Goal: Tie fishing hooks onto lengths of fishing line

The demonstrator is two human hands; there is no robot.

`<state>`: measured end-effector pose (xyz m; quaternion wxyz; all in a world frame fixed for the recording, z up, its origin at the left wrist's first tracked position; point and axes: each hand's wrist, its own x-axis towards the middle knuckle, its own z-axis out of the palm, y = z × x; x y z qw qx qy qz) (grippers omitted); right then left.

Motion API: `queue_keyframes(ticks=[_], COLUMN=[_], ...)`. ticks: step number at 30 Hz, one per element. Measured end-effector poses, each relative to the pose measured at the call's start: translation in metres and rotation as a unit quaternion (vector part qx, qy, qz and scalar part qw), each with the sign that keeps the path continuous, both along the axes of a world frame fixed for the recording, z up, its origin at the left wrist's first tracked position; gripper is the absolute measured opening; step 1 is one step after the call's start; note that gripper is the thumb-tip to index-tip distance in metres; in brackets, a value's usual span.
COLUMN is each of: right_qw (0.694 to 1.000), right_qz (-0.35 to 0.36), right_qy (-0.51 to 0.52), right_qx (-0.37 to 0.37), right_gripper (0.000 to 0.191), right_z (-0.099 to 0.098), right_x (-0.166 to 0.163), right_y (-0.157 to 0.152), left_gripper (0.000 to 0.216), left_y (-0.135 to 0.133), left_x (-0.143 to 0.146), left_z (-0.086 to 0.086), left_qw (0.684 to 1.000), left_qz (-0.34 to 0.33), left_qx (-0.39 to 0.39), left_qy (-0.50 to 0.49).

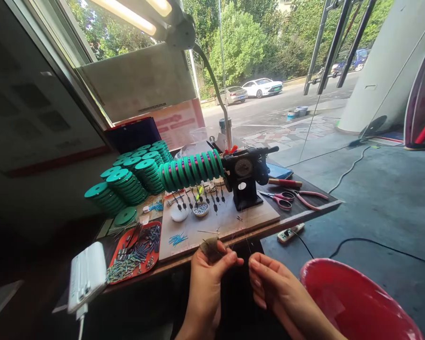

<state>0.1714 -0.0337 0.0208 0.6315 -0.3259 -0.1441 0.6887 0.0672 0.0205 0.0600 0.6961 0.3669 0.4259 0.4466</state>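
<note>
In front of the table edge, my left hand is closed, with thumb and fingers pinched together. A small olive-brown piece, perhaps cloth, sits in its grip. My right hand is just to the right, its thumb and fingertips pressed together. A faint thin line seems to run near its fingertips, but what it pinches is too fine to make out. Beyond both hands stands a black clamp device carrying a row of green spools. Dark sinkers hang below the spools. Blue thin tubes lie on the board.
Stacked green spools stand at the left. A red tray holds small metal parts, beside a white power bank. Small bowl of beads, scissors and pliers lie on the table. A red basin is at lower right.
</note>
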Motion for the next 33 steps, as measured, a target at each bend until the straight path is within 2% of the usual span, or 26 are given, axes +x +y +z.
queue_keyframes(ticks=[19,22,28,33], right_qw=[0.999,1.0,0.99,0.987], right_qz=[0.007,-0.009,-0.049,-0.043], right_qy=[0.031,0.001,-0.134,-0.155], right_qx=[-0.021,-0.017,-0.008,0.0], right_gripper=[0.026,0.027,0.028,0.028], right_z=[-0.0025,-0.0002,0.0008,-0.0009], right_x=[-0.0025,-0.0025,-0.0003,0.0007], right_y=[0.0021,0.0005,-0.0038,-0.0051], left_gripper=[0.02,0.02,0.021,0.019], left_y=[0.0007,-0.0002,-0.0027,-0.0038], left_x=[-0.0003,-0.001,-0.0029,-0.0031], left_z=[-0.0049,-0.0048,-0.0048,-0.0058], left_qw=[1.0,1.0,1.0,1.0], left_qz=[0.003,0.004,0.01,0.007], left_qx=[-0.008,-0.002,0.018,0.016], left_qy=[-0.011,-0.013,-0.009,-0.018])
